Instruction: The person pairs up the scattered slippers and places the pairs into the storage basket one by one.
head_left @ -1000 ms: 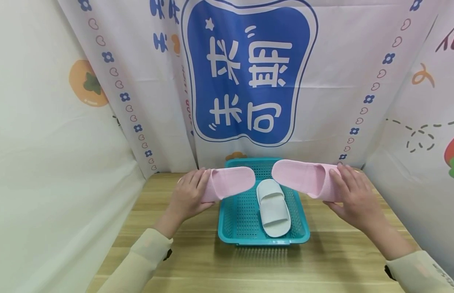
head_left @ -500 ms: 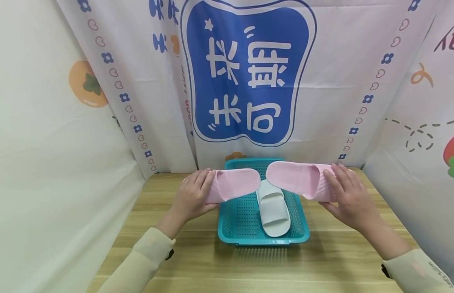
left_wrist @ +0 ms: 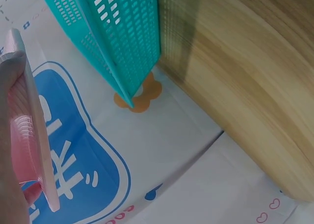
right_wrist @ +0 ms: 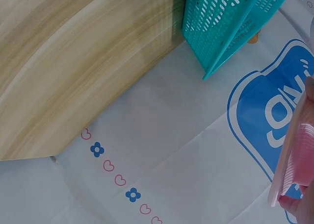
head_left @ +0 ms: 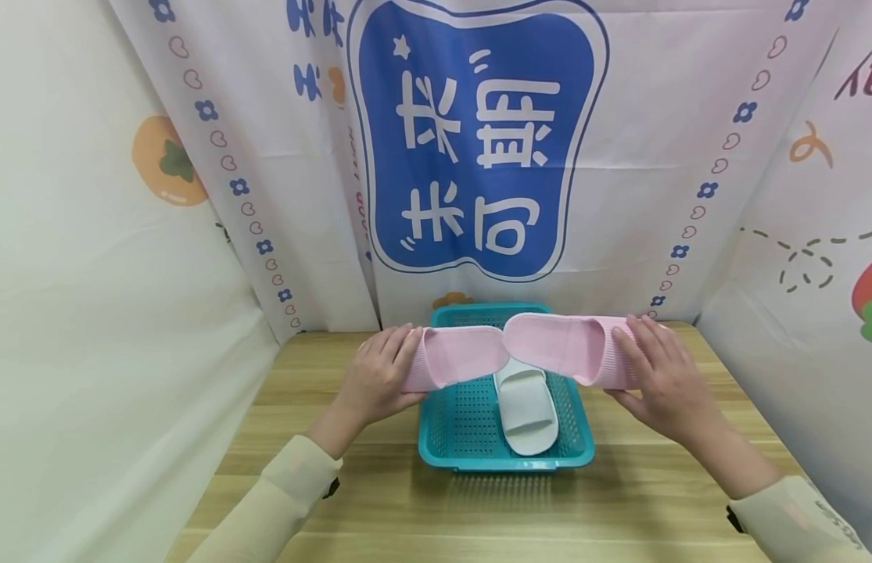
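Observation:
In the head view my left hand (head_left: 381, 375) grips a pink slipper (head_left: 467, 353) by its ribbed strap end, thumb below and fingers on top. My right hand (head_left: 666, 377) holds the matching pink slipper (head_left: 554, 342) the same way. Both slippers are raised over the back of a teal basket (head_left: 436, 453), their heel ends meeting above it. Inside the basket, on the right side, lies a white slipper (head_left: 527, 410), its far end partly covered by the pink pair. Each wrist view shows a pink slipper edge-on at the frame's border, with the hand wrapped around it.
The basket stands on a wooden table (head_left: 337, 500) close to the back cloth (head_left: 323, 258), which carries a blue printed panel (head_left: 478, 141). White cloth walls (head_left: 112, 328) rise on both sides of the table.
Both hands have moved inward, bringing the two pink slippers from a gap apart to heel ends meeting. The basket and white slipper have stayed put.

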A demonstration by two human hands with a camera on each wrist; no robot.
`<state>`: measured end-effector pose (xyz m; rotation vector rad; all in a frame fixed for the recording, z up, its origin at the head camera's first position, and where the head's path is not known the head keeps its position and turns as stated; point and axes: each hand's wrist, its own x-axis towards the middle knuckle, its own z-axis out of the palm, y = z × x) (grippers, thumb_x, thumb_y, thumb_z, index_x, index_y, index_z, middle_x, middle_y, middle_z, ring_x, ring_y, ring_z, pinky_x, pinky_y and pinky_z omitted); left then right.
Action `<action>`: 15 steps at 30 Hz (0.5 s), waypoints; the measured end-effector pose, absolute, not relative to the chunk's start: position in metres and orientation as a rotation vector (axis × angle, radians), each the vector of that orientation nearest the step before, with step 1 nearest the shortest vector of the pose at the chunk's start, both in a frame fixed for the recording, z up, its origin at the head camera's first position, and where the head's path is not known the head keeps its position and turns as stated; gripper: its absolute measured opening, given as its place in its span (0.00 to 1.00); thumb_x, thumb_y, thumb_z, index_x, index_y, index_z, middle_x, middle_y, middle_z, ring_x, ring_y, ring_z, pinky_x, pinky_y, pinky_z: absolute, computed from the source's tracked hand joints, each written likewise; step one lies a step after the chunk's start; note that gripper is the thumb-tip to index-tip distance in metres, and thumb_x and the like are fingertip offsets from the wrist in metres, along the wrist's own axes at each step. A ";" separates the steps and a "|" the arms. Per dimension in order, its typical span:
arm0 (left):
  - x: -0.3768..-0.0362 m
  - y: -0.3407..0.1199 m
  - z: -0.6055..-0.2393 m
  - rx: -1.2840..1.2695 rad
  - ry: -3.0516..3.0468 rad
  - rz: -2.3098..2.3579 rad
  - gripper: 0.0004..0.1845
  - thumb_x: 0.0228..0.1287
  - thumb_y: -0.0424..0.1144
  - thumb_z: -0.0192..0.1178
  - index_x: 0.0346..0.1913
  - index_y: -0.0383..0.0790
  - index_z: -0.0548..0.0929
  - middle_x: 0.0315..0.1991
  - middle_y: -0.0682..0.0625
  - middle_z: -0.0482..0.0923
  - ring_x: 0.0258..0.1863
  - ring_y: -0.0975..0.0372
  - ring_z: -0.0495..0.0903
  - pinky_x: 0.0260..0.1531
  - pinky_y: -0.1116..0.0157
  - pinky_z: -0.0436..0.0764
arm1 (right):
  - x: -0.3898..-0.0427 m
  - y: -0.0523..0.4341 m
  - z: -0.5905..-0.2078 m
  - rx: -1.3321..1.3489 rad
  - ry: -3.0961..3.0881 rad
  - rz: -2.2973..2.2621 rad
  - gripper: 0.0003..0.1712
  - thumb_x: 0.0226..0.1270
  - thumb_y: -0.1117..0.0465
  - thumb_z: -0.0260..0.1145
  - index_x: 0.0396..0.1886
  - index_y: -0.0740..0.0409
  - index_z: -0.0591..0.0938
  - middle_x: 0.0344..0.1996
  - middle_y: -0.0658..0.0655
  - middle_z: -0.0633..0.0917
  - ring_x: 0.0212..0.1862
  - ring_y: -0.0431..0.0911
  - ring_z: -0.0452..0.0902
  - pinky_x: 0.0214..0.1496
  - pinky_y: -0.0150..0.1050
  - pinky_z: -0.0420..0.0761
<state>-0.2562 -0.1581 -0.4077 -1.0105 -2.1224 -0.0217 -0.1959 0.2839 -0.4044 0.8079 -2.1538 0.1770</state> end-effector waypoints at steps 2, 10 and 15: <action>-0.256 -0.157 -0.409 -1.011 -2.128 -0.012 0.54 0.39 0.64 0.74 0.66 0.33 0.68 0.58 0.37 0.74 0.54 0.46 0.75 0.51 0.48 0.79 | -0.196 0.283 -0.405 0.810 -2.155 0.173 0.43 0.71 0.34 0.41 0.65 0.68 0.68 0.63 0.72 0.68 0.61 0.70 0.63 0.54 0.71 0.69; -0.256 -0.152 -0.411 -1.022 -2.137 -0.011 0.55 0.40 0.65 0.73 0.67 0.34 0.67 0.58 0.37 0.74 0.54 0.47 0.75 0.51 0.48 0.79 | -0.196 0.279 -0.410 0.814 -2.186 0.157 0.44 0.71 0.34 0.39 0.66 0.67 0.67 0.64 0.72 0.67 0.62 0.70 0.63 0.57 0.71 0.67; -0.255 -0.149 -0.413 -1.032 -2.137 -0.010 0.54 0.40 0.65 0.73 0.67 0.34 0.68 0.58 0.37 0.74 0.54 0.47 0.75 0.51 0.48 0.78 | -0.197 0.277 -0.413 0.824 -2.199 0.164 0.43 0.72 0.34 0.40 0.66 0.67 0.67 0.65 0.72 0.67 0.62 0.69 0.63 0.59 0.69 0.66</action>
